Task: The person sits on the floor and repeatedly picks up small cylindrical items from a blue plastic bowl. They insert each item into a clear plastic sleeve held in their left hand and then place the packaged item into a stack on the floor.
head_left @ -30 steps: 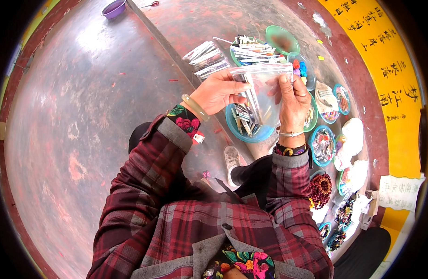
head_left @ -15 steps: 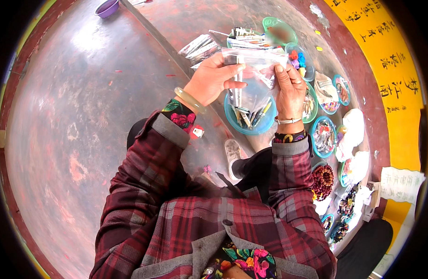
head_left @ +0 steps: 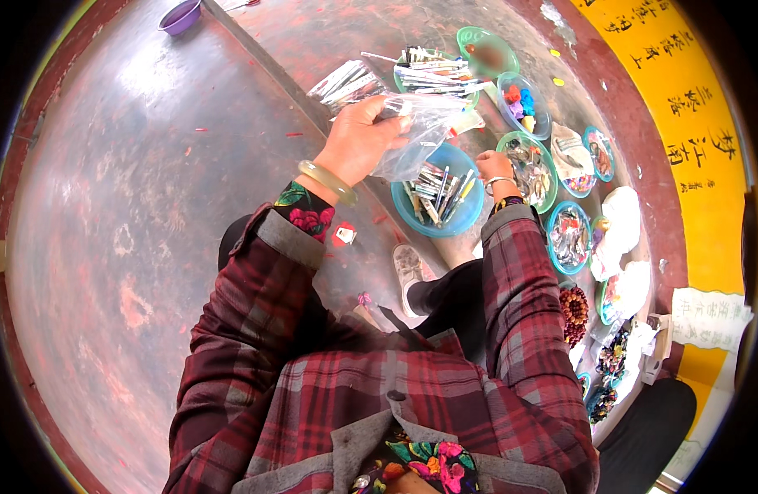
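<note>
My left hand (head_left: 361,140) grips a clear plastic bag (head_left: 424,136) by its top edge and holds it above a blue bowl (head_left: 405,212) of small stick-like items. A pale green bangle sits on that wrist. My right hand (head_left: 494,167) hangs lower, at the right rim of the blue bowl, partly hidden behind the bag; whether it holds anything does not show. Both sleeves are dark red plaid.
Several green and blue bowls (head_left: 529,169) with small colourful items curve along the right. A pile of packed clear bags (head_left: 432,70) lies beyond the blue bowl. A purple bowl (head_left: 180,15) sits far left. A yellow banner (head_left: 683,123) runs along the right. My shoe (head_left: 409,267) rests below the bowl.
My right hand let go of the bag and dropped to the blue bowl. The left hand alone keeps the bag, which has swung slightly left.
</note>
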Demonstrator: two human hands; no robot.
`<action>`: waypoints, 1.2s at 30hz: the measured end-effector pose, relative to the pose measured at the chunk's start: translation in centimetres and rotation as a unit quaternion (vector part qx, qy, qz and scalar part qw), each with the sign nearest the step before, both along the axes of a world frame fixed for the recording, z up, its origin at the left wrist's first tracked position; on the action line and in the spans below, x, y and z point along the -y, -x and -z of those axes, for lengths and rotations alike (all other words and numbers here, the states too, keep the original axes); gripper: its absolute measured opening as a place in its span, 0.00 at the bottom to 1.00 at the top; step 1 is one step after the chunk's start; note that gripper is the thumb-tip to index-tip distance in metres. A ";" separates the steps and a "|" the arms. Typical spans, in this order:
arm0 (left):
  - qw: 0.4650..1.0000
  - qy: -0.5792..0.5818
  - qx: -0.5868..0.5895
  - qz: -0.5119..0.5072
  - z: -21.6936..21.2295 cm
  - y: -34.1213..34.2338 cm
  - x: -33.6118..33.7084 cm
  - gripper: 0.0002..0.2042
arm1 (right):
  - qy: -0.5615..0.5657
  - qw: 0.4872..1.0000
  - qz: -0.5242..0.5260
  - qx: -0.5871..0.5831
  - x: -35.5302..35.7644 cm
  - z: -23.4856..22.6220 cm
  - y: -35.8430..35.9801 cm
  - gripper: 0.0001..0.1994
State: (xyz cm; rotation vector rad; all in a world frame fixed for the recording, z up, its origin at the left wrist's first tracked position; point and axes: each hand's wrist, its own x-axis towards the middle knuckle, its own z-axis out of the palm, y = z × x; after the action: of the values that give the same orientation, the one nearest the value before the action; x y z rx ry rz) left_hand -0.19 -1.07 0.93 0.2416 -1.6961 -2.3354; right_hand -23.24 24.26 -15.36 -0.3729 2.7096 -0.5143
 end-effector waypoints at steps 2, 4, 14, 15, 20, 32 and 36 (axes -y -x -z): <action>1.000 0.001 0.001 0.004 0.1 0.0 0.0 0.11 | -0.051 0.990 -0.094 -0.097 -0.2 1.3 0.2 0.14; 1.000 0.015 0.012 0.005 0.3 -0.1 0.2 0.11 | -0.114 0.982 -0.125 -0.086 0.4 1.3 -0.5 0.14; 0.998 0.037 0.040 0.038 0.3 0.1 0.2 0.11 | -0.296 0.905 -0.293 -0.090 2.2 0.8 -1.2 0.13; 0.998 0.036 0.042 0.039 0.1 0.1 0.1 0.12 | -0.346 0.886 -0.300 -0.074 2.2 0.6 -1.2 0.14; 0.998 0.026 0.038 0.034 0.2 0.2 0.0 0.12 | -0.330 0.907 -0.251 -0.073 1.4 -0.2 -0.6 0.11; 0.999 0.024 0.021 0.030 0.2 0.1 -0.3 0.12 | 0.165 0.969 0.028 0.181 -3.6 -3.9 0.0 0.11; 0.999 0.033 0.032 0.027 0.3 -0.1 0.0 0.13 | 0.273 0.945 0.081 0.160 -3.2 -6.4 -0.4 0.10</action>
State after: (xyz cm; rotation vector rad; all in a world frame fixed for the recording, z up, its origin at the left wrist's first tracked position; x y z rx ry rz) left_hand -0.12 -1.04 0.67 0.2638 -1.8298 -2.3284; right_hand -22.82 27.51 -8.99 -0.1796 2.2566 -1.2618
